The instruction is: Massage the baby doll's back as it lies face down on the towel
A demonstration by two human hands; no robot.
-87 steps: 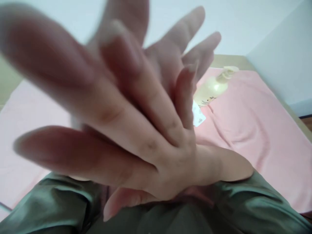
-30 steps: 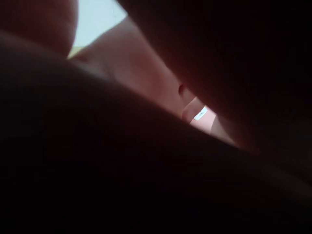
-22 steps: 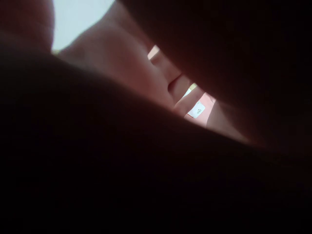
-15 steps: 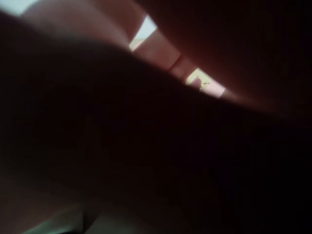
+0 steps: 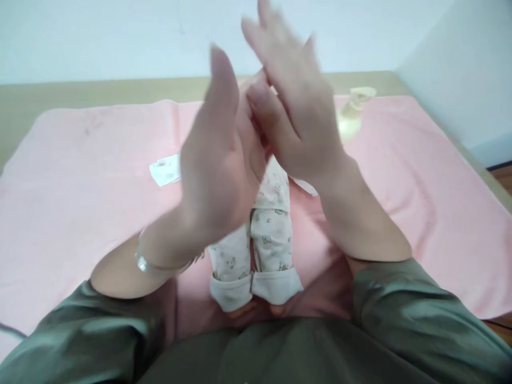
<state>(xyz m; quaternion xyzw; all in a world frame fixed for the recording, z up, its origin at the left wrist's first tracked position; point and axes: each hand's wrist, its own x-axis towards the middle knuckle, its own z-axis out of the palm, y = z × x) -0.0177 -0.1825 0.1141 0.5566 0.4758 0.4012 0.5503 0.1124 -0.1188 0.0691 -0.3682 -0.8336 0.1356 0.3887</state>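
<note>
My left hand (image 5: 214,165) and my right hand (image 5: 306,112) are raised together in the middle of the head view, palms turned to each other and touching or nearly so. The fingers of both are stretched out, some smeared by motion, and neither shows an object in its grip. Below and behind them lies a baby-sized figure in a white printed outfit (image 5: 272,234) with rolled-up trouser cuffs, its feet towards me. My hands hide its head and most of its trunk. I cannot tell whether it is a doll or a baby.
A pink blanket (image 5: 100,160) covers most of the wooden table (image 5: 160,88). To the right of my right hand stands a pale yellow, bottle-like thing (image 5: 356,109), blurred. A light wall (image 5: 100,42) rises behind the table, and another on the right.
Half a second ago dark, close-up shapes covered nearly the whole view, with only slivers of skin and light showing. Now the view is uncovered and both hands are in front of me.
</note>
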